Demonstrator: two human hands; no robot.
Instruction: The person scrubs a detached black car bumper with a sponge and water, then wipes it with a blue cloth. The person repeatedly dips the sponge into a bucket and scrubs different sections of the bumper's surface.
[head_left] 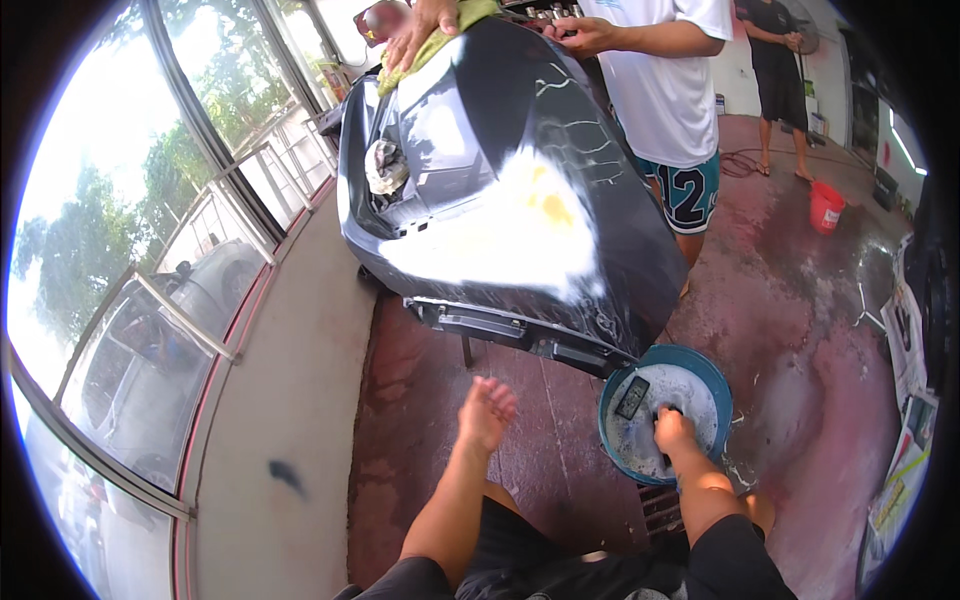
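Note:
My left hand (487, 412) hovers over the floor, left of the bucket, with fingers apart and nothing in it. My right hand (673, 428) reaches into a round teal bucket (722, 385) of foamy water. Its fingers are closed around something dark, mostly hidden by the hand. A black rectangular block (632, 397) lies in the foam beside it. Just beyond the bucket, a large dark grey car bumper (625, 245) is propped up. White and yellowish patches mark its surface, and wet streaks run down its right side.
A person in a white shirt (655, 100) stands behind the bumper; a hand presses a yellow-green cloth (420, 62) onto its top. A crumpled rag (385, 167) sits on the bumper. Farther back are another person (775, 70) and a red bucket (824, 207). Windows line the left.

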